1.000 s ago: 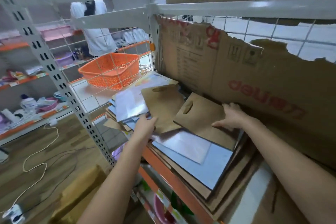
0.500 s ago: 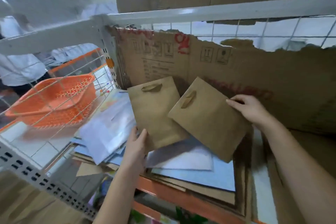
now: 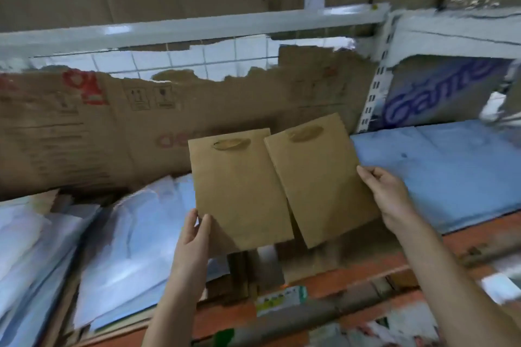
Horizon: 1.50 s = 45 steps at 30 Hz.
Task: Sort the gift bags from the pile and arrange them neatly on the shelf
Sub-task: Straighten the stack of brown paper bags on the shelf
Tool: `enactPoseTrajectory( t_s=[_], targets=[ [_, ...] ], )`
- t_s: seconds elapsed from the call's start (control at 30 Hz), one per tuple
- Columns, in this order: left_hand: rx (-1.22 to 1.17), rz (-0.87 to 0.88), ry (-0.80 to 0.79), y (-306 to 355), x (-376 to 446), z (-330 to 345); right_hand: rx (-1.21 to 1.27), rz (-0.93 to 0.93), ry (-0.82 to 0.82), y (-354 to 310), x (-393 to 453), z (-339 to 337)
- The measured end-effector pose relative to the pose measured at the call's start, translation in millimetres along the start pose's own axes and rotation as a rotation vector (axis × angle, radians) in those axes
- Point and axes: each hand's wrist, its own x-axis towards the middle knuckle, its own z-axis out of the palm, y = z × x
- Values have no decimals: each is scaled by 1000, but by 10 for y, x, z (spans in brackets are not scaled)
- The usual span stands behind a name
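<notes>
Two flat brown paper gift bags are held up side by side in the middle of the head view. My left hand (image 3: 196,229) pinches the lower left corner of the left bag (image 3: 239,189). My right hand (image 3: 384,194) grips the right edge of the right bag (image 3: 318,183), which tilts slightly and overlaps the left one. Both bags show a flat brown handle near the top. Below and left lies the pile of pale blue and white flat bags (image 3: 121,239) on the shelf.
A torn cardboard sheet (image 3: 84,132) lines the shelf's back. The orange shelf front rail (image 3: 352,276) runs across below the bags. On the right, a pale blue surface (image 3: 439,172) covers the neighbouring bay, past a white upright post (image 3: 375,93). A white beam (image 3: 197,28) spans overhead.
Both hands have lifted the two brown bags off the pile and carried them rightward. The view has swung right, so the orange basket has left the frame.
</notes>
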Motion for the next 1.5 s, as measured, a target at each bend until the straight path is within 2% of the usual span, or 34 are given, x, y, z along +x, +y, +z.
enactPoseTrajectory(
  t_s=[0.43, 0.57, 0.9, 1.13, 1.2, 1.27, 1.3, 1.37, 1.5],
  targets=[
    [-33, -105, -274, -227, -832, 2819, 9, 18, 405, 671, 169, -3105],
    [-46, -162, -343, -346, -944, 3624, 41, 69, 499, 863, 226, -3851],
    [78, -122, -518, -452, -1212, 5796, 56, 179, 750, 1379, 689, -5529],
    [178, 6, -611, -567, -1078, 7368, 5, 185, 794, 1491, 1549, -6757],
    [251, 7, -623, -575, -1003, 7765, -5, 174, 791, 1516, 1823, -7055],
    [245, -68, -617, -645, -912, 8120, -8, 191, 783, 1558, 2095, -7325],
    [197, -123, -574, -659, -893, 8277, -16, 202, 778, 1587, 2223, -7447],
    [181, -127, -527, -680, -845, 8562, -38, 200, 765, 1655, 2491, -7671],
    [230, -51, -453, -667, -838, 9021, -53, 160, 717, 1721, 3079, -8027]
  ],
)
